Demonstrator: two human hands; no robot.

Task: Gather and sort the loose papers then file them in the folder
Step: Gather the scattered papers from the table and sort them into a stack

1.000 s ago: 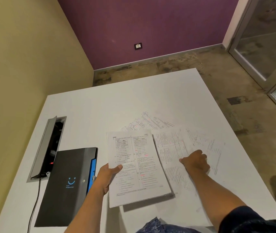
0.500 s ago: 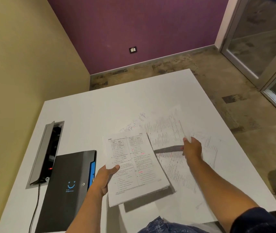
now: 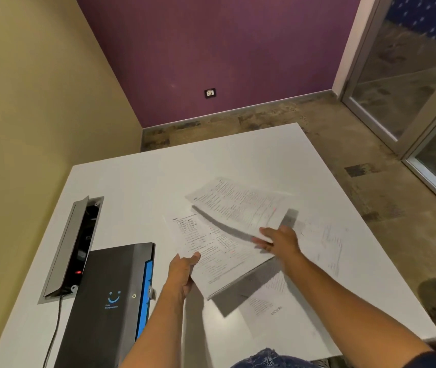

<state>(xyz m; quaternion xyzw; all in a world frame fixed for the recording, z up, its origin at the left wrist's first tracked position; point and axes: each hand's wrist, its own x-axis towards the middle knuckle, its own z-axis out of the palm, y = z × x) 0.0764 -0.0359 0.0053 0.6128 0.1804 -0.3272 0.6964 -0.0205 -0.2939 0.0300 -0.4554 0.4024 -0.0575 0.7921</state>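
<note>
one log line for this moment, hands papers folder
left hand: holds paper stack | right hand: carries lifted sheet over stack | folder: closed, on table | loose papers: remain

A white surface [image 3: 132, 181] is seen. The papers [image 3: 238, 208] are white, printed in black with small red marks. Near the surface's left edge, the folder [image 3: 105, 301] is coloured dark grey, with a blue side strip and a blue smile mark. A purple wall [image 3: 211, 49] and a yellow wall [image 3: 39, 102] are shown.
</note>
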